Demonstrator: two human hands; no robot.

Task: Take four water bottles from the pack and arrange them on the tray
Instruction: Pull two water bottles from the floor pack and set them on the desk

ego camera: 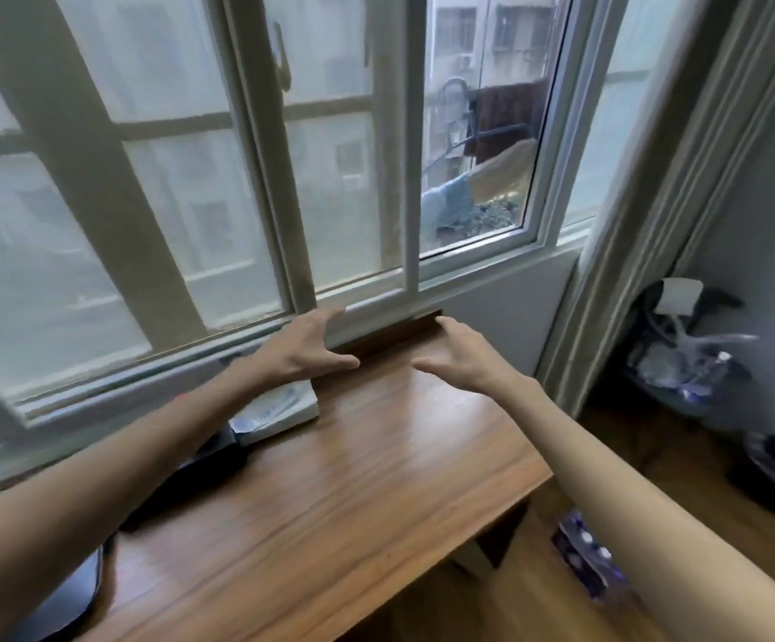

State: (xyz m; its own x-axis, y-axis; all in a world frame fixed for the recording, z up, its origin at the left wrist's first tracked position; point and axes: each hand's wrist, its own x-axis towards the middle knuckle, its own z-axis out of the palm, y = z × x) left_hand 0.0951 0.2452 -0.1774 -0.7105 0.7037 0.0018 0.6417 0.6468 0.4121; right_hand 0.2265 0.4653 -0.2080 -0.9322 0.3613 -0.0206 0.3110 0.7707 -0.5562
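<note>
Both hands, left (pixel 304 347) and right (pixel 462 359), hovered spread and empty over the brown wooden table (pixel 330 484). No bottle seemed taken yet; next probably meant reaching down to the plastic-wrapped bottle pack (pixel 589 560) on the floor.

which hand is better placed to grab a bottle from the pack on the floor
Right, probably. The bottle pack lies on the floor beside the desk, under the right forearm; the right hand is empty, and the left hand would have to cross over.

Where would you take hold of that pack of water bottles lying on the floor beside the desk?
Probably from above, fingers around a cap and neck. The pack of water bottles sits on the floor below the desk's right edge, white caps showing on top, so the necks are the narrowest parts offered. The right hand is on that side; both it and the left hand are open and empty. The blur hides the wrap's state.
</note>
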